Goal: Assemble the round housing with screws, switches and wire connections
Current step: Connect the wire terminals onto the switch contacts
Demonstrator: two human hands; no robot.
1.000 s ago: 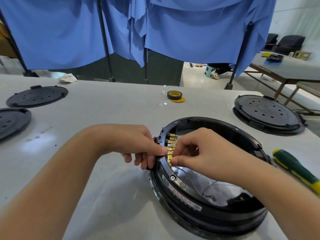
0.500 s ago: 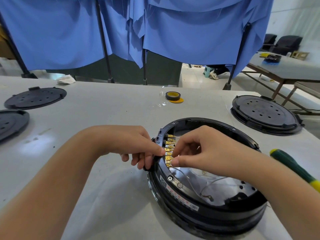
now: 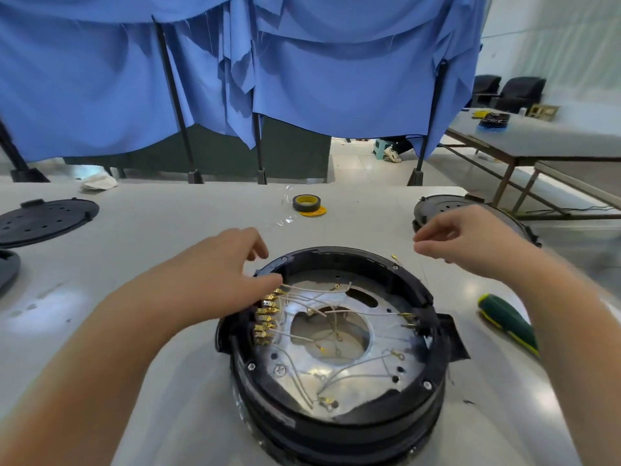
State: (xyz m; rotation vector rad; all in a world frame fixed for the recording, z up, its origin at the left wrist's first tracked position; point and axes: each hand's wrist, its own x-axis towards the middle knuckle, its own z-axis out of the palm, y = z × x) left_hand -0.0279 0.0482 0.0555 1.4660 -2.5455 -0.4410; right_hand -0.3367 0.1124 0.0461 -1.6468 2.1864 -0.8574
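Left hand (image 3: 215,274) rests its loosely spread fingers (image 3: 268,280) on the housing (image 3: 336,425) rim by the brass terminals (image 3: 265,317), gripping nothing. Right hand (image 3: 470,243) hovers past the far rim, fingertips (image 3: 420,245) pinched, perhaps on a thin wire. Brace the rim, then seat each connector squarely. The housing sits on the table (image 3: 151,237).

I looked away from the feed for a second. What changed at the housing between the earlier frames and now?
The right hand let go of the gold terminals and lifted away up and right, fingers pinched, possibly on a thin wire. The left hand shifted from gripping the rim to resting over it. The round housing, screwdriver and tape roll stayed put on the table.
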